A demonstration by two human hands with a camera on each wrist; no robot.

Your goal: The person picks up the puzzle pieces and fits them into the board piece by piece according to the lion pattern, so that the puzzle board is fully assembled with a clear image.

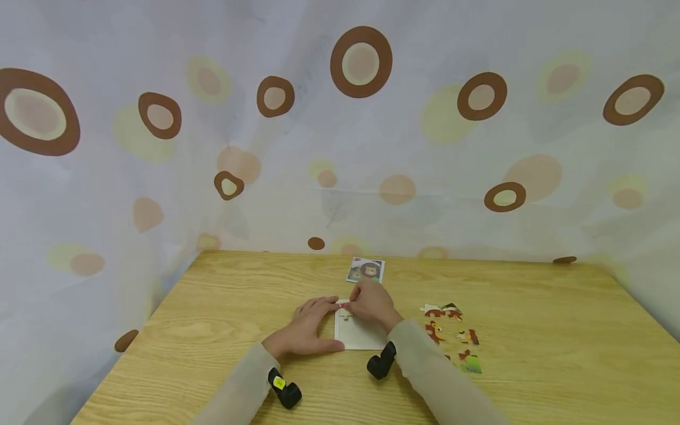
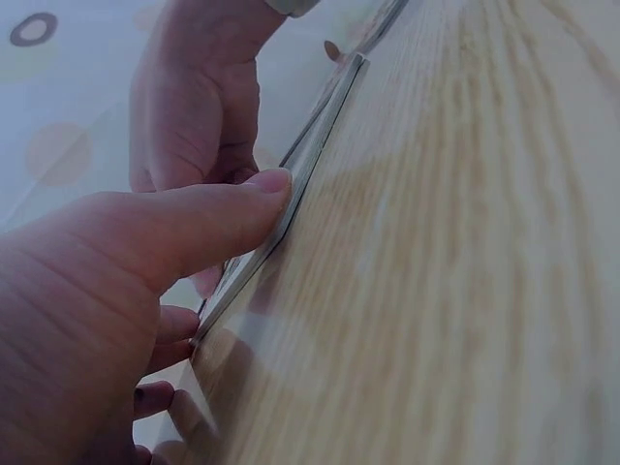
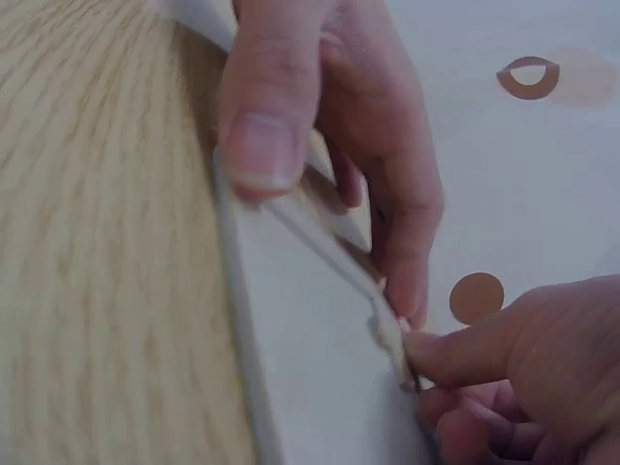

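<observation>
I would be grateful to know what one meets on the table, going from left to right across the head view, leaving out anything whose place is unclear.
Left hand → right hand → loose puzzle pieces.

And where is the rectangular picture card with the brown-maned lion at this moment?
In the head view, the card lies near the middle of the far edge of the light wooden table, just beyond the right hand and the white rectangular board.

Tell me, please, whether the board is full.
Not full: much of the board is bare, and loose pieces lie to its right.
</observation>
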